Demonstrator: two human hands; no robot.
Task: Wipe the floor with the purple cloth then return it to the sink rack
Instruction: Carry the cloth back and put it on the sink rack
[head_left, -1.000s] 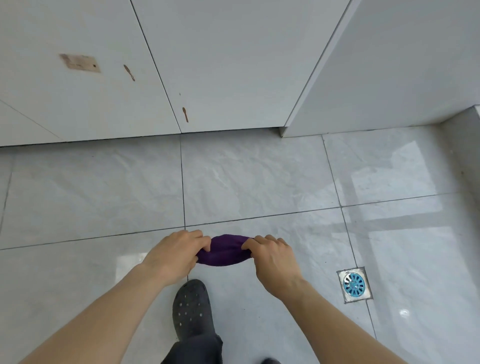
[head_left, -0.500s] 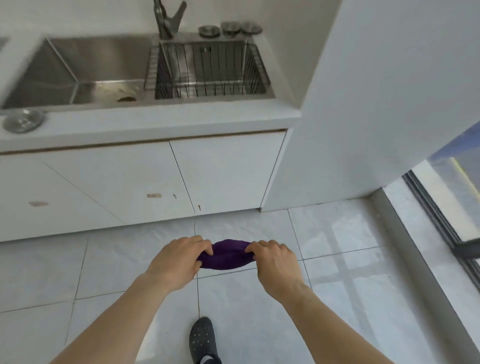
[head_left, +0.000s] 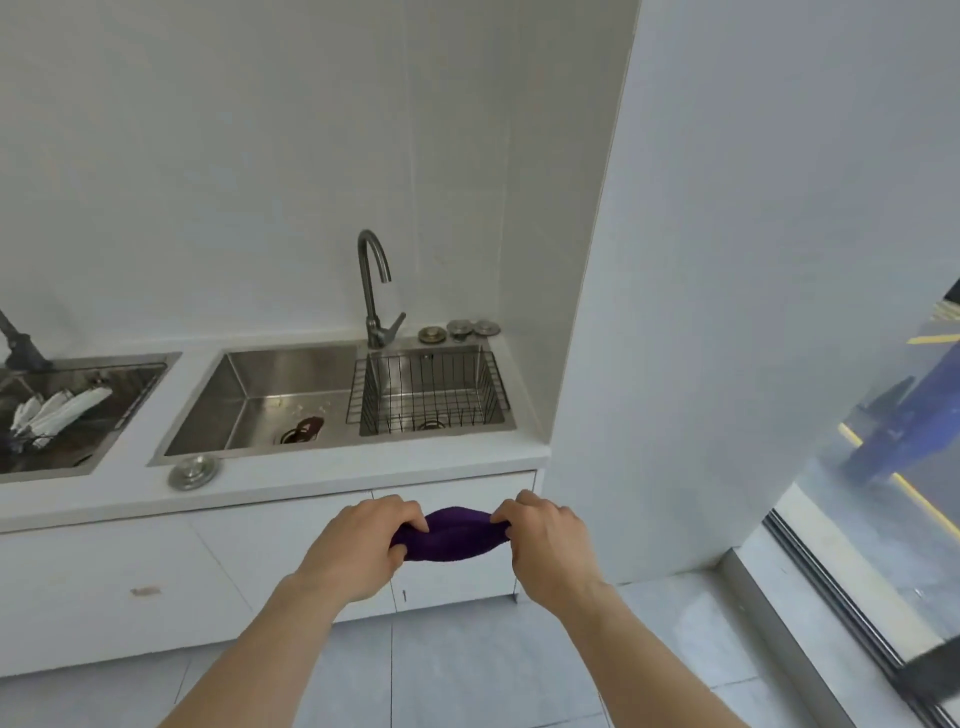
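Note:
The purple cloth is bunched into a short roll and held in the air in front of the white cabinet doors. My left hand grips its left end and my right hand grips its right end. Beyond them, the wire sink rack sits empty in the right side of the steel sink, above and behind the cloth. The grey tiled floor shows below my forearms.
A curved faucet stands behind the rack, with three round metal strainers beside it. A metal plug lies on the white counter. A second sink with white utensils is at the left. A wall and a window frame stand at the right.
The view has swung up from the floor to the sink and wall. Both hands keep hold of the cloth, which has risen from near the floor to cabinet height.

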